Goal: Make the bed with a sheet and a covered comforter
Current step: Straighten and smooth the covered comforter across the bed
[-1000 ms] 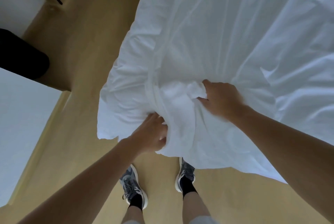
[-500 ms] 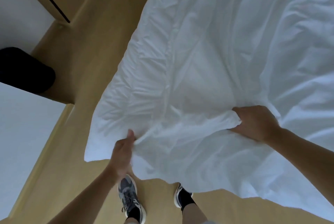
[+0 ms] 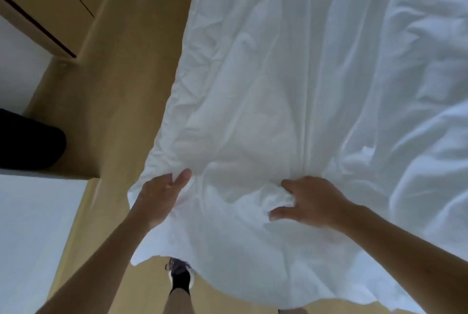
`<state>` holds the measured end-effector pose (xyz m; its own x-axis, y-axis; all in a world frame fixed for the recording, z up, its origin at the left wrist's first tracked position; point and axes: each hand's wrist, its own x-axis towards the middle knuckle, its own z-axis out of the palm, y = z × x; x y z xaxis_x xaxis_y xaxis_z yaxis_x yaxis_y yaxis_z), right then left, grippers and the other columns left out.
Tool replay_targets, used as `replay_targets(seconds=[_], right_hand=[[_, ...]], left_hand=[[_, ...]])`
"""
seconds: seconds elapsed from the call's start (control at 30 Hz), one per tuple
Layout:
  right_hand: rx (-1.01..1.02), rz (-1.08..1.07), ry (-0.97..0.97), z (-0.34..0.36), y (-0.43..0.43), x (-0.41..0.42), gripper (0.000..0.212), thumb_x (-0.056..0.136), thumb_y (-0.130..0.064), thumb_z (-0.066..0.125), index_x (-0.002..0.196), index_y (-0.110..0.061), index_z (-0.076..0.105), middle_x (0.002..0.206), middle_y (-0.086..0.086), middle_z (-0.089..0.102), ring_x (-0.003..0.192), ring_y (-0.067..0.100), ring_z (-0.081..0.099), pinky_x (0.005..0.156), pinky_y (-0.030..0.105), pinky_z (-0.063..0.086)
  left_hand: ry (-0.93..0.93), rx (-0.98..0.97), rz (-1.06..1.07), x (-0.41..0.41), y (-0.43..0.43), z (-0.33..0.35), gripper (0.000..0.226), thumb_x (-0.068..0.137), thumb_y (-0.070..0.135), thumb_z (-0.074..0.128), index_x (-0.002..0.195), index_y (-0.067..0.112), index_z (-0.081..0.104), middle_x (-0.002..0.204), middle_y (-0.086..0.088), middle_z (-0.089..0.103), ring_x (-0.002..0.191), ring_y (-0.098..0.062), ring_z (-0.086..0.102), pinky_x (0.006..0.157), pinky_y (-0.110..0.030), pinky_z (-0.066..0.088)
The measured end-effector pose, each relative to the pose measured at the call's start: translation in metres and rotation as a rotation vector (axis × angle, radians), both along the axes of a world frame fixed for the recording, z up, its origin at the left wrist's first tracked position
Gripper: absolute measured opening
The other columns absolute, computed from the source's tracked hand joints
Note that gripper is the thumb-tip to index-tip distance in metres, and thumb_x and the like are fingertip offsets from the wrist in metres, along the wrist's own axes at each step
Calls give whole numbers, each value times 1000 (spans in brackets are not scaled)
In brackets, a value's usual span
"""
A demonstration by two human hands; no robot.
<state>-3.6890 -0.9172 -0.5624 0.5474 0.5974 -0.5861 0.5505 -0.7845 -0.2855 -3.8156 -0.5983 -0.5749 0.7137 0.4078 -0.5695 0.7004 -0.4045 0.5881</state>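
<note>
Left hand (image 3: 160,199), right hand (image 3: 312,203) on comforter (image 3: 266,111)

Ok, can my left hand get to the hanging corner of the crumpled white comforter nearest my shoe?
Probably yes. The left hand rests on the crumpled white comforter at its edge, and that corner hangs free just beside the forearm, above the floor, with nothing between.

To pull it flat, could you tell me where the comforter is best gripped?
Take the comforter by its near left corner, coming from below its edge: that corner hangs free over the floor, while the middle bunches under the right hand.
</note>
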Motion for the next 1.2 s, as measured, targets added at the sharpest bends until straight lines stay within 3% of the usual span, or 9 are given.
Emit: replay_targets(seconds=[0.1,0.3,0.4,0.47,0.53,0.67,0.77,1.03,1.2], right_hand=[[0,-158,130,-11,43,-9,90,57,-103,36,105,-30,61,89,-13,68,96,16,66,81,34,50],[-33,-411,361,-13,84,3,95,51,-101,47,115,-32,57,107,-13,65,103,15,64,88,32,50],[160,-663,-169,-20,90,16,81,64,-91,52,115,-29,57,112,-5,60,109,22,59,90,38,46],[-2,-694,-426,-29,90,24,105,60,-96,47,145,-36,37,150,4,37,139,33,35,107,55,33],[-208,-665,-189,-48,94,21,124,55,-99,45,155,-43,0,166,3,-6,151,39,-2,112,69,10],[-272,-639,-67,-82,105,7,134,49,-104,40,151,-43,-23,160,6,-33,145,46,-27,110,75,2],[-281,-631,-71,-86,103,6,134,50,-104,39,150,-42,-26,158,7,-37,144,46,-28,110,75,1],[-281,-600,56,-64,101,19,130,55,-93,57,152,-48,-16,163,6,-27,147,47,-20,108,75,15],[-346,-616,110,-57,112,49,124,53,-88,65,154,-47,4,165,10,-4,146,51,-4,107,78,14]], left_hand=[[-19,211,-57,61,17,-8,76,81,83,39,67,12,61,65,-2,62,69,-21,58,66,-35,42],[176,16,-207,46,41,-26,34,93,33,60,71,8,55,68,-6,60,66,-23,61,59,-39,50],[450,-195,-292,26,59,-27,21,96,27,54,81,12,50,76,-5,57,66,-20,59,60,-33,54],[618,-204,-435,28,73,-15,10,90,18,52,89,8,51,77,-8,64,61,-19,62,56,-27,51],[691,-111,-577,46,86,-3,14,81,17,54,92,8,56,75,-6,70,60,-17,65,56,-27,49],[353,33,-375,117,92,-1,26,76,35,69,72,13,58,62,3,60,61,-21,59,62,-30,47],[142,-91,-203,155,65,-16,53,82,59,72,111,18,53,102,3,59,96,-23,62,84,-36,51],[135,191,109,118,84,-39,49,98,32,62,138,5,55,139,-19,57,122,-36,57,101,-40,46],[-4,-226,259,177,79,-37,81,57,55,86,122,14,59,123,-4,64,105,-21,64,96,-41,52]])
